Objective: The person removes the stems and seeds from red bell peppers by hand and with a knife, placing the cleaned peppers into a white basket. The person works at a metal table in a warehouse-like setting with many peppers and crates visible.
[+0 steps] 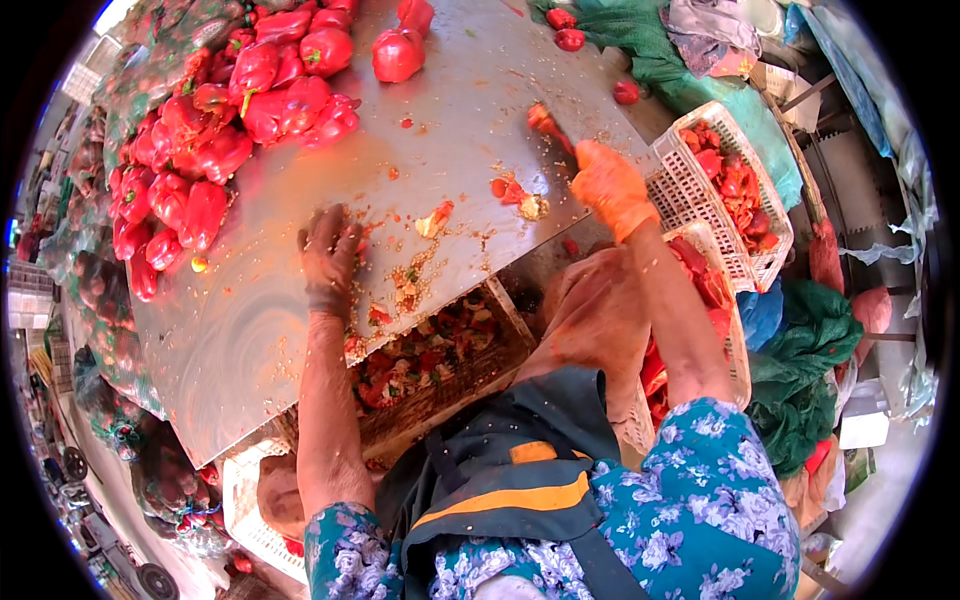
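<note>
A metal tabletop [262, 337] lies before me, strewn with seeds and pepper scraps. My left hand [330, 259], in a dark stained glove, rests palm down on it with the fingers apart, beside scattered seeds. My right hand [613, 187], in an orange glove, is closed at the table's right edge around something blurred and mostly hidden, with a dark part and a red-orange piece [546, 124] at its far end. A pepper core [534, 207] and another core [433, 219] lie between my hands. Whole red bell peppers [285, 105] are heaped at the back left.
A wooden-sided crate [450, 405] of pepper waste [420, 360] stands under the near edge. At right are two white plastic crates [765, 262] [739, 360] of red pepper pieces. Net sacks [97, 300] line the left; a white crate [240, 495] stands at lower left.
</note>
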{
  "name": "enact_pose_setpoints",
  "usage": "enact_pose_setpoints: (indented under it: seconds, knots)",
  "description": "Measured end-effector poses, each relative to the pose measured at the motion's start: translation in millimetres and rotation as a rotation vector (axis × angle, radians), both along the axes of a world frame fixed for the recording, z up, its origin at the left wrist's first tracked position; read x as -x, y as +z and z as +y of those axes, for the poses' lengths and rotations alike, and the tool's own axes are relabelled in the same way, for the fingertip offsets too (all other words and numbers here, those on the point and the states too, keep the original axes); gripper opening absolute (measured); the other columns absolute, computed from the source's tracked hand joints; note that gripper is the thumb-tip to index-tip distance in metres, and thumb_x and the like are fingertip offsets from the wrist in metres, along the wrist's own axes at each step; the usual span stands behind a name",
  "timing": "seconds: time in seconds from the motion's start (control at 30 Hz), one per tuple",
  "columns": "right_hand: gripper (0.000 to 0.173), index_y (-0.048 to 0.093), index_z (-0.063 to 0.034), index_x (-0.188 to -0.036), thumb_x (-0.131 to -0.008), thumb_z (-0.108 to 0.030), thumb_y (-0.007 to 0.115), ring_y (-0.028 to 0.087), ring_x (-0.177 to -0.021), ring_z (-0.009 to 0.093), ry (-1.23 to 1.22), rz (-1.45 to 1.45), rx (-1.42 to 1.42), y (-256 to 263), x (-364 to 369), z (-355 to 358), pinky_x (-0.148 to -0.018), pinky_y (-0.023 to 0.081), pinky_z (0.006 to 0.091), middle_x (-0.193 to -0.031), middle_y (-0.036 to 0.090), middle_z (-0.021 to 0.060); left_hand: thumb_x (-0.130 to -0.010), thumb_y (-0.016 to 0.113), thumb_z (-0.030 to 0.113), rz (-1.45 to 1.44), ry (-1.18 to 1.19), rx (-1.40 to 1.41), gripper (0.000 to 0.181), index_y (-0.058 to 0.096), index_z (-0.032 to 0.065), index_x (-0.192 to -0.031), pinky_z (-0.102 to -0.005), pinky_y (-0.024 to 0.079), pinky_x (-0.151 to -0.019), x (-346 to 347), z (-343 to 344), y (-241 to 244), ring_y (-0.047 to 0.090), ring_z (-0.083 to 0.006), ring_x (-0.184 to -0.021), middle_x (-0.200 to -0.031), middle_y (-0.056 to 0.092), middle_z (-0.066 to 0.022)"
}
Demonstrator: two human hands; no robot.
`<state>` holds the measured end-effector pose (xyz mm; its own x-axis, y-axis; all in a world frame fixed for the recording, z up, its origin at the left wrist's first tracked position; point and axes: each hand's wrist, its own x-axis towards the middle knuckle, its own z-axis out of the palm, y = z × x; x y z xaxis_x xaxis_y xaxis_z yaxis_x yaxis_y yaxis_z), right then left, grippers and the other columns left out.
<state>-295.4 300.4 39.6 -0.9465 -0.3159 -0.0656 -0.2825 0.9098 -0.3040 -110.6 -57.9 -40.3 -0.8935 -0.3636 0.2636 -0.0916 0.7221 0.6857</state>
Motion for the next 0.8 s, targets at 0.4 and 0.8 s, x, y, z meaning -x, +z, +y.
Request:
enact_pose_setpoints:
  seconds: [0.4, 0.8]
  knots:
    - [0.017, 0.053, -0.0054, -0.092, -0.077, -0.013, 0.057, 0.055, -0.093, 0.045, 0.491, -0.210, 0.535, -19, -231, -120, -0.076, 0.046, 0.0477, -0.091, 0.059, 0.0212, -0.099, 0.051, 0.054, 0.240, 0.209, -0.591, 0.070, 0.050, -0.0036, -0.138, -0.0367, 0.042, -0.104, -98, 22, -24, 0.054, -0.0277, -0.122, -0.131, 0.058, -0.0189]
    - [0.018, 0.053, -0.0030, -0.088, -0.072, -0.006, 0.060, 0.057, -0.050, 0.020, 0.179, -0.722, 0.833, 29, -167, -112, -0.048, 0.047, 0.0339, -0.068, 0.056, 0.0057, -0.089, 0.068, 0.022, 0.305, 0.458, -0.252, 0.045, 0.059, 0.0034, -0.129, -0.0427, 0.038, -0.109, -188, 52, -4, 0.049, -0.0344, -0.129, -0.137, 0.054, -0.0201]
